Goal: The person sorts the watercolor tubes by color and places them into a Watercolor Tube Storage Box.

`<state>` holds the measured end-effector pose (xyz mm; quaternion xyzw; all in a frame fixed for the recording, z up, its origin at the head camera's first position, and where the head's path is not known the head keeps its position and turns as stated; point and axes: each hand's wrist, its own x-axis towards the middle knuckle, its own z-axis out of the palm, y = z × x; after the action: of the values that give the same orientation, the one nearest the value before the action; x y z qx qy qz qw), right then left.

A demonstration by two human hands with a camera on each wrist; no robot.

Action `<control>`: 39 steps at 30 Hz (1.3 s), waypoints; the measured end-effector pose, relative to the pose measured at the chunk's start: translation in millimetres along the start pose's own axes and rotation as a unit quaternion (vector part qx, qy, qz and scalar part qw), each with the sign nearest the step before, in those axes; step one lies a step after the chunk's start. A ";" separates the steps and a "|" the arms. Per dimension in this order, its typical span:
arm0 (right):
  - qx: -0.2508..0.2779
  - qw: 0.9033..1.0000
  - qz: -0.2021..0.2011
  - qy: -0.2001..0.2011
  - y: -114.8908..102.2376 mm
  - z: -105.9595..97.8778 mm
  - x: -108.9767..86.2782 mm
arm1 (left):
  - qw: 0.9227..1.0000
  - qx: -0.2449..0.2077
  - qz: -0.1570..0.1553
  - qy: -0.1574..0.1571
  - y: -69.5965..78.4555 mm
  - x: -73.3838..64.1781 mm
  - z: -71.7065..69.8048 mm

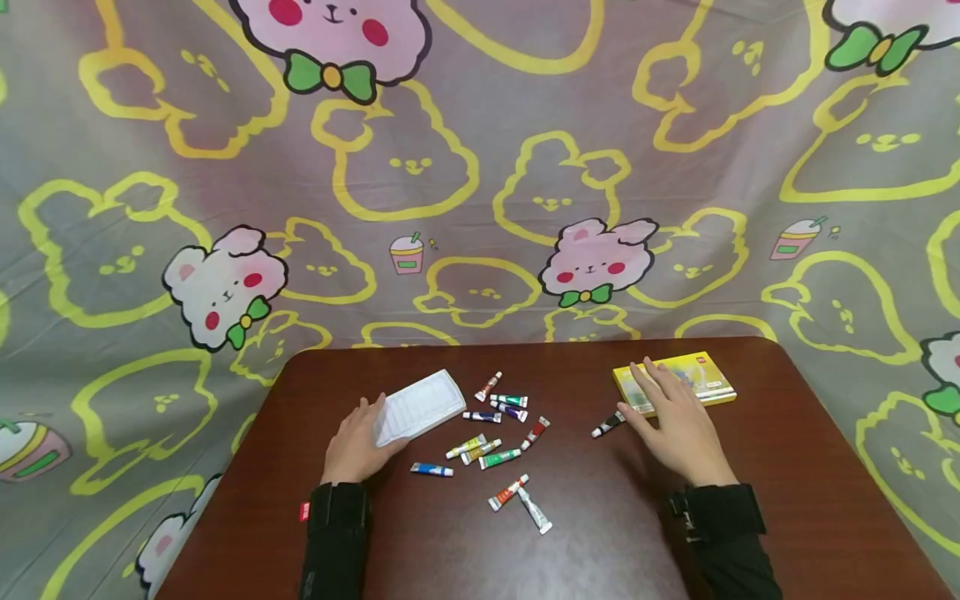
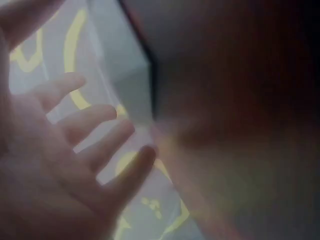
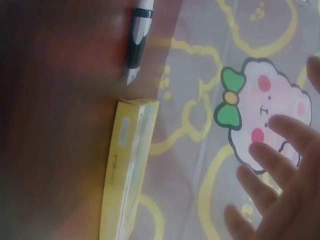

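At the left of the table, my left hand (image 1: 357, 442) is beside a white plastic tray (image 1: 422, 408). In the left wrist view its fingers (image 2: 92, 122) are spread and relaxed; whether they touch the tray cannot be told. My right hand (image 1: 678, 423) hovers by the near side of a yellow box (image 1: 708, 379), and in the right wrist view its loose fingers (image 3: 272, 165) stand apart from the box. A black paint tube (image 1: 607, 425) lies to the left of that hand. Neither hand holds anything.
Several small paint tubes lie scattered mid-table, among them a blue one (image 1: 432, 470), a green one (image 1: 500, 458), a red one (image 1: 536, 432), an orange-red one (image 1: 508, 492) and a silver-white one (image 1: 535, 511). A patterned curtain (image 1: 480, 183) hangs behind the brown table (image 1: 600, 542).
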<state>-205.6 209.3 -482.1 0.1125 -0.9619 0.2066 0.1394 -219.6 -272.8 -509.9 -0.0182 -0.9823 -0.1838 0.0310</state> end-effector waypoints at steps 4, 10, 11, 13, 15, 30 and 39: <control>0.011 0.999 -0.002 -0.034 -2.8 5.3 -0.8 | 1.000 0.015 -0.015 -0.009 -3.9 2.9 0.1; 0.024 0.996 -0.003 -0.082 -10.1 14.6 -0.3 | 0.999 0.023 -0.029 -0.013 -3.5 4.8 -0.3; 0.026 0.996 -0.004 -0.087 -11.2 15.4 -0.2 | 0.999 0.023 -0.032 -0.013 -3.3 5.4 -0.5; 0.030 0.995 -0.008 -0.091 -13.5 16.5 -0.1 | 0.999 0.021 -0.035 -0.014 -3.9 6.1 -1.8; 0.035 0.995 -0.011 -0.093 -15.4 17.2 -0.1 | 0.999 0.021 -0.039 -0.019 -6.2 5.6 -4.6; 0.036 0.994 -0.013 -0.105 -16.4 16.6 -2.7 | 0.992 0.025 -0.079 -0.091 -68.4 -33.9 -49.5; 0.045 0.993 -0.028 -0.107 -21.3 20.3 -4.1 | 0.990 0.071 -0.042 -0.112 -76.7 -62.5 -50.1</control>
<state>-200.4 182.3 -493.4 0.1672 -0.9574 0.2326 0.0358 -158.2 -363.9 -495.1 0.0047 -0.9901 -0.1115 -0.0853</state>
